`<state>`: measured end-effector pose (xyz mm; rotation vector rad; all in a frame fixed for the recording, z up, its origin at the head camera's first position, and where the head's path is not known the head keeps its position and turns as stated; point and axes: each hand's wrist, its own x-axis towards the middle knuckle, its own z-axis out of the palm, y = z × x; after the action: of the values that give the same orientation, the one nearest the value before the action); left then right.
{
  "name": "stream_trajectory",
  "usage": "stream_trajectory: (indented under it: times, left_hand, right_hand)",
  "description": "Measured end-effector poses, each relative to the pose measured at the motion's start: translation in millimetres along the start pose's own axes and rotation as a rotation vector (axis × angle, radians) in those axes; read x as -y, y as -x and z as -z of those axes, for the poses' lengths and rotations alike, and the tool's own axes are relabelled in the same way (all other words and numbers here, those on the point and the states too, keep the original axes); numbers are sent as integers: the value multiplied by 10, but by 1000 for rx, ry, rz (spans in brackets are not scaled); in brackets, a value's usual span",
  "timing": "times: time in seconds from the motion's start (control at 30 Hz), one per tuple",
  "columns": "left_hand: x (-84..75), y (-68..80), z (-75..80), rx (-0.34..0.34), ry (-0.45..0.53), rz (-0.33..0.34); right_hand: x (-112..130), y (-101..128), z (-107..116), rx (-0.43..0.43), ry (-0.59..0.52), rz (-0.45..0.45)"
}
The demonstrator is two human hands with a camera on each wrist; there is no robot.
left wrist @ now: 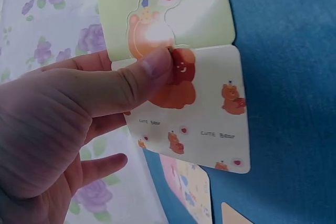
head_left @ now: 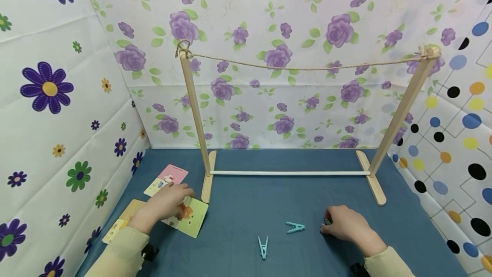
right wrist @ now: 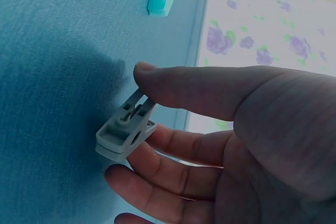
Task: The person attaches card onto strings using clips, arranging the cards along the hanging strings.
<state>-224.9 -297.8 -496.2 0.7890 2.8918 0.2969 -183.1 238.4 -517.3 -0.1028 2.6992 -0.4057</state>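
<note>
Flowery paper walls stand round a blue table [head_left: 238,200]. At the back of it a wooden rack [head_left: 194,110] is set up, with a string [head_left: 303,68] tied across its top from post to post.

On the left side, a green bear card [left wrist: 199,103] is pinched by the left hand [head_left: 167,204]. The thumb [left wrist: 126,85] is pressed on the card's front and the other fingers are curled behind it. The card is folded, and its long side runs up and away from the thumb. More cards [head_left: 167,178] are spread on the table just beside that hand.

On the right side, a grey peg [right wrist: 126,127] is pinched by the right hand [head_left: 346,225]. It is held between the thumb [right wrist: 189,90] and the fingers below it, low down by the table. The peg's long side points away from the palm, with its closed mouth at the far end.

Two blue pegs [head_left: 295,227] are left lying on the table between the two hands, nearer to the right hand. The string is high above and behind both hands. It is well apart from the card and the grey peg.
</note>
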Motion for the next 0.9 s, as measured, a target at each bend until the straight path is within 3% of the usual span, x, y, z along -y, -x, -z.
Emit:
stream_trajectory:
  times: [0.27, 0.9]
  left_hand:
    - [0, -12, 69, -29, -41, -46]
    - [-48, 36, 243, -38, -25, -21]
  right_hand:
    - [1, 29, 32, -20, -16, 17]
    - [22, 18, 99, -60, -96, 61]
